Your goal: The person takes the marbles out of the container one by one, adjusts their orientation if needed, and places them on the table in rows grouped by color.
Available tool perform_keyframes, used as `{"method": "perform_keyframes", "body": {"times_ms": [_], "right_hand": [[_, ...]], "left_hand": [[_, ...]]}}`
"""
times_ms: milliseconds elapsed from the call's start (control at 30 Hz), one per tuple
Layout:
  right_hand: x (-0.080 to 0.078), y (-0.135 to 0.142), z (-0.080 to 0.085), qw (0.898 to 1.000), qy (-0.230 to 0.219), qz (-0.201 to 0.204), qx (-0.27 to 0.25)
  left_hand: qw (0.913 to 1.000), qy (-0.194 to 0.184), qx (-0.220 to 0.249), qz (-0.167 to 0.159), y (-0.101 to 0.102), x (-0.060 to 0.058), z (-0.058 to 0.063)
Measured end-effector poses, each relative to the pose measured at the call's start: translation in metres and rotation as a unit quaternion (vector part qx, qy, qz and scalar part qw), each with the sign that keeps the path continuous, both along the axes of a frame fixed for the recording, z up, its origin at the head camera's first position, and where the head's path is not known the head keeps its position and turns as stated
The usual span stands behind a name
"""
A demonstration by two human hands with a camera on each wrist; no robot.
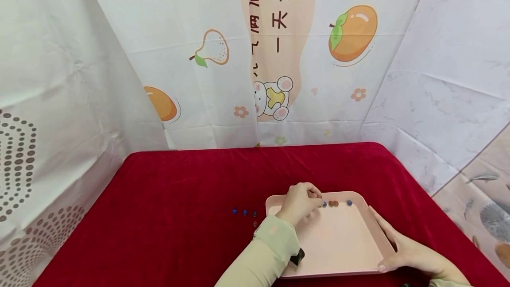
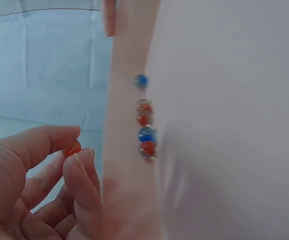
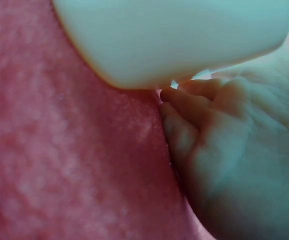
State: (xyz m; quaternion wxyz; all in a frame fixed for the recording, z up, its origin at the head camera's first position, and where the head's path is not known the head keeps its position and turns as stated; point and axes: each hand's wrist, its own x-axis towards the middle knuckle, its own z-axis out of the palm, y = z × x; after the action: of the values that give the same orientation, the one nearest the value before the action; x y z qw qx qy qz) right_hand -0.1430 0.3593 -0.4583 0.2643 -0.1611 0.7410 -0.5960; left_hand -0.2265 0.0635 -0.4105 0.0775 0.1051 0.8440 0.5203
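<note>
Thumb and fingertips of my left hand (image 1: 300, 203) pinch an orange marble (image 2: 72, 148), raised above the far side of a pale pink tray (image 1: 330, 242). Along the tray's far wall lies a row of marbles: a blue marble (image 1: 349, 203) off to the right, orange ones (image 1: 333, 203) together, and another blue marble (image 1: 324, 204) beside my fingers. The left wrist view shows one more orange marble (image 2: 147, 149) touching that blue one. My right hand (image 1: 406, 249) grips the tray's right side near the front corner, thumb at the rim; its fingertips are partly hidden by the tray.
Left of the tray, blue marbles (image 1: 245, 212) and a clear-looking marble (image 1: 255, 223) lie on the red cloth (image 1: 167, 225). A printed white curtain (image 1: 199, 101) hangs behind the table, with more curtains on both sides.
</note>
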Motion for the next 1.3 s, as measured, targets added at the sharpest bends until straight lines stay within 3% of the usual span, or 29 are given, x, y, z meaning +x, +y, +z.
{"method": "perform_keyframes", "body": {"times_ms": [333,600,967,1300], "right_hand": [[0.0,0.0,0.0,1.0,-0.01,-0.005,0.008],[-0.001,0.001,0.0,1.0,0.011,0.004,0.008],[0.0,0.003,-0.003,1.0,0.021,0.009,0.012],[0.0,0.001,-0.001,1.0,0.012,0.006,0.002]], "left_hand": [[0.9993,-0.01,0.036,-0.008,-0.003,0.001,0.019],[0.9994,-0.004,0.032,-0.011,-0.006,0.004,0.033],[0.9986,0.003,0.051,-0.009,-0.014,0.007,0.043],[0.9989,0.008,0.045,-0.007,-0.035,0.006,0.044]]}}
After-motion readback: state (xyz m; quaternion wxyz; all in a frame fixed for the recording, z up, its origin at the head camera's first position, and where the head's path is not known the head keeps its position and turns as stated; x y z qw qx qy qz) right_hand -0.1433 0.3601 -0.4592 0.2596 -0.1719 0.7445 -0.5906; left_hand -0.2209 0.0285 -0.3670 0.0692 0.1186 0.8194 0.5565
